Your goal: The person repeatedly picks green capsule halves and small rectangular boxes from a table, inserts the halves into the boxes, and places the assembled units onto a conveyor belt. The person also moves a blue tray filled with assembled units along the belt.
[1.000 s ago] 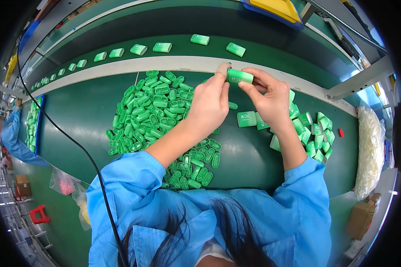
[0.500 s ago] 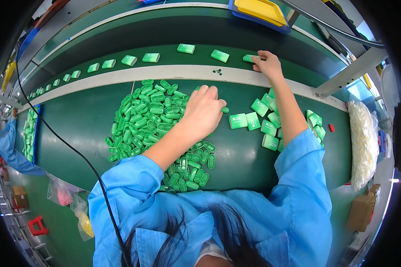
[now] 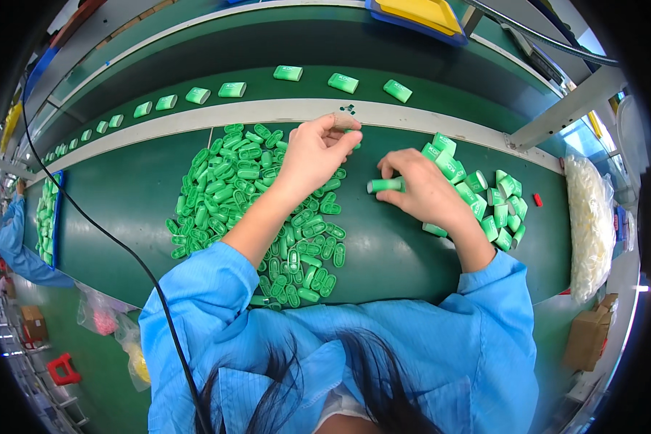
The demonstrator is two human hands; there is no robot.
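Note:
My left hand [image 3: 315, 148] is closed in a pinch at the right of a pile of green oval caps [image 3: 228, 181], above the dark green table. Between its fingertips a bit of a green cap [image 3: 357, 142] shows; the rest is hidden by the fingers. My right hand [image 3: 428, 189] grips a green case [image 3: 385, 186] with a pale end, lying on its side and pointing toward the left hand. Behind the right hand are several loose green-and-white cases [image 3: 441, 148], some upright, some tipped over.
Beyond a white rail [image 3: 267, 111] runs a green belt with a row of cases [image 3: 343, 83]. A plastic bag of pale pieces [image 3: 589, 224] stands at the right edge, near a small red piece [image 3: 537, 200]. At far left a person in blue [image 3: 22, 242] sits by a blue tray [image 3: 56, 217].
My right hand has left the case on the belt, come back to the table and taken hold of another case. My left hand has lifted off the pile with a cap. The belt cases have shifted left.

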